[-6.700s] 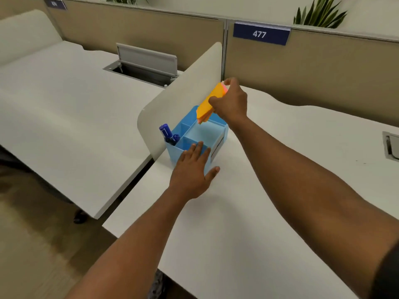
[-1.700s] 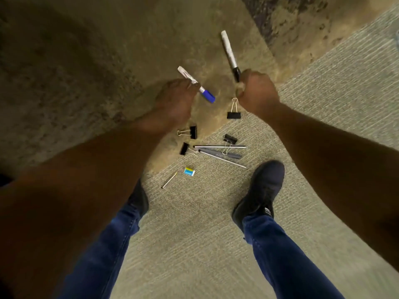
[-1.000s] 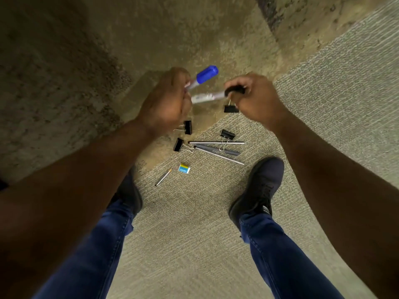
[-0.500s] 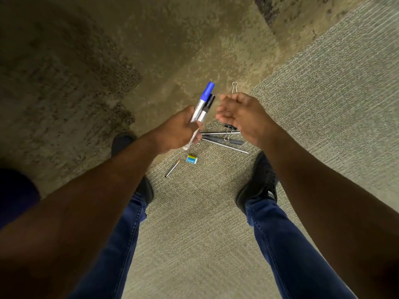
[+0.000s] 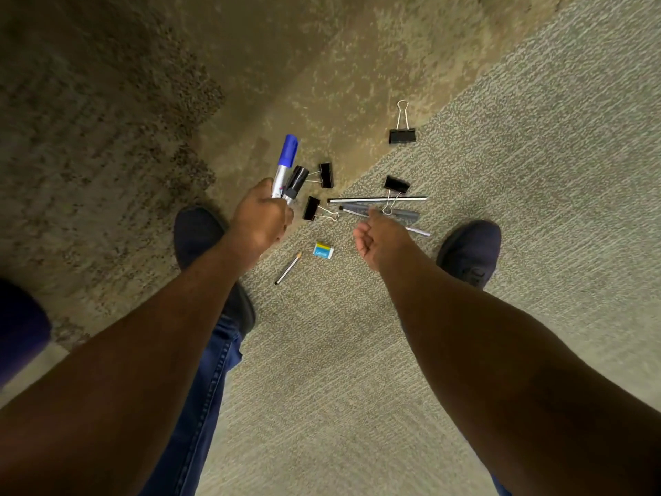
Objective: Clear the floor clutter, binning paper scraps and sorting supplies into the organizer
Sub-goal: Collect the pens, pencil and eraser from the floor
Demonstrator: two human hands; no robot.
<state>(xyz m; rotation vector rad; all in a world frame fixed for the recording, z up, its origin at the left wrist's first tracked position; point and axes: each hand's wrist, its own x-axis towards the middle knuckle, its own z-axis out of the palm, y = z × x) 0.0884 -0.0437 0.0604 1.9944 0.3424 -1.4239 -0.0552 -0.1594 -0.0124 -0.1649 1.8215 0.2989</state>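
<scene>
My left hand (image 5: 263,218) grips two markers upright, a blue-capped marker (image 5: 285,159) and a black-capped marker (image 5: 296,180). My right hand (image 5: 381,238) hovers over the floor with loosely curled fingers and holds nothing. Just beyond it lie several pens (image 5: 379,200) and several black binder clips (image 5: 402,136), one of them apart at the far right. A small blue and yellow eraser (image 5: 323,250) and a short pencil (image 5: 288,268) lie between my hands. The organizer is out of view.
I stand on carpet where a grey patch (image 5: 518,173) meets a brown patch (image 5: 322,66). My left shoe (image 5: 200,234) and right shoe (image 5: 470,250) flank the clutter. A dark purple object (image 5: 18,327) sits at the left edge.
The black-capped marker passed from my right hand into my left, which now holds both. My right hand let go and dropped toward the pens. Both hands came nearer to me.
</scene>
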